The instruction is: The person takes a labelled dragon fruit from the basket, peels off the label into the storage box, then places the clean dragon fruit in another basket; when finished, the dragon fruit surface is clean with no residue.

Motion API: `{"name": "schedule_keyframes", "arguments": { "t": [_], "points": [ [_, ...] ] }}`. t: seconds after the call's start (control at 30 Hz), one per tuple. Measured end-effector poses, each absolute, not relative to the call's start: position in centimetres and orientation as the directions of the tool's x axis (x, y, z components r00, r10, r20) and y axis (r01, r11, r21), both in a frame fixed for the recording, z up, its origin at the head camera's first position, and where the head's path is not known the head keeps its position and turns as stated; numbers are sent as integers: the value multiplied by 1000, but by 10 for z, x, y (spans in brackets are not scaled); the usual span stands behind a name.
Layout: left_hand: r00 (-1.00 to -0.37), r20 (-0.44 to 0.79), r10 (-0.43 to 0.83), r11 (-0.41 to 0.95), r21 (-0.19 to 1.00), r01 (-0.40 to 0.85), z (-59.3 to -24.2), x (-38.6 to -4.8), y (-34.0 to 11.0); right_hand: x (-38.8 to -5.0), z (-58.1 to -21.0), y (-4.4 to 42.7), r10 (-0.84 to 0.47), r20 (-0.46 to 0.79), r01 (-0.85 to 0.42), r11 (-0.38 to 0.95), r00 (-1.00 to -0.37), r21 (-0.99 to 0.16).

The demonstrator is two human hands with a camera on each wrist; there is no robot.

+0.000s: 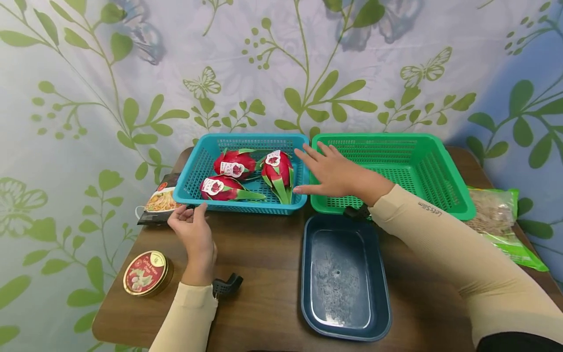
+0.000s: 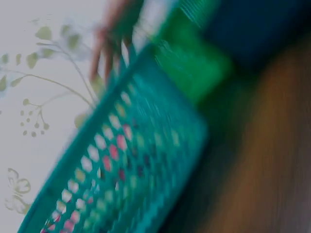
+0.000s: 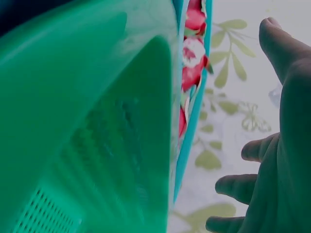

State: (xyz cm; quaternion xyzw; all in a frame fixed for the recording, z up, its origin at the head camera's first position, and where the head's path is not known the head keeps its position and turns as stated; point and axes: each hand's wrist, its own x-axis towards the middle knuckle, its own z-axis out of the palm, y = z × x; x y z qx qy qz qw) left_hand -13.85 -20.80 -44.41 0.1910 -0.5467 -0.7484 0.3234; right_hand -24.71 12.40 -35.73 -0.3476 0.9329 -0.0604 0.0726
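Note:
A blue plastic basket (image 1: pixel 239 208) stands at the back of the table with three dragon fruits (image 1: pixel 235 164) inside, each bearing a round label. My right hand (image 1: pixel 332 171) hovers with spread fingers over the spot where this basket meets a green basket (image 1: pixel 448 171). The right wrist view shows those fingers (image 3: pixel 238 187) apart from both rims. My left hand (image 1: pixel 195 239) is by the blue basket's near left corner, fingers loosely bent and holding nothing. Whether it touches the rim I cannot tell. The left wrist view is blurred and shows the blue basket's perforated side (image 2: pixel 126 160).
A dark blue tub (image 1: pixel 338 278) sits in front of the green basket. At the left are a round red tin (image 1: pixel 145 274) and a black food packet (image 1: pixel 160 203). A clear and green bag (image 1: pixel 497 215) lies at the right. A patterned cloth hangs behind the table.

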Motion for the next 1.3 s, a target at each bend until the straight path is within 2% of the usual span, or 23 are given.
{"name": "schedule_keyframes", "arguments": {
  "t": [0.13,0.23,0.3,0.5,0.83,1.03,1.3],
  "points": [
    [-822,-177,-541,-586,781,218,-446,-145,-204,-248,-357,99,-689,-111,-666,722,-716,-186],
    [-879,-219,-423,-724,665,182,-448,-147,-203,-249,-357,78,-715,-120,-691,697,-689,-191],
    [-893,-234,-385,-772,612,173,-451,-148,-204,-250,-357,63,-731,-121,-711,681,-671,-175],
    [-898,-235,-372,-818,540,197,-460,-154,-203,-255,-360,13,-753,-165,-725,658,-636,-204],
    [-910,-186,-371,-820,525,227,-470,-162,-197,-268,-375,-47,-761,-202,-701,648,-617,-298],
    [-906,-195,-375,-818,531,224,-471,-161,-197,-272,-391,-67,-748,-196,-660,656,-635,-365],
    [-902,-170,-396,-807,533,254,-473,-158,-201,-277,-413,-86,-690,-179,-544,680,-701,-492]
  ]
}}
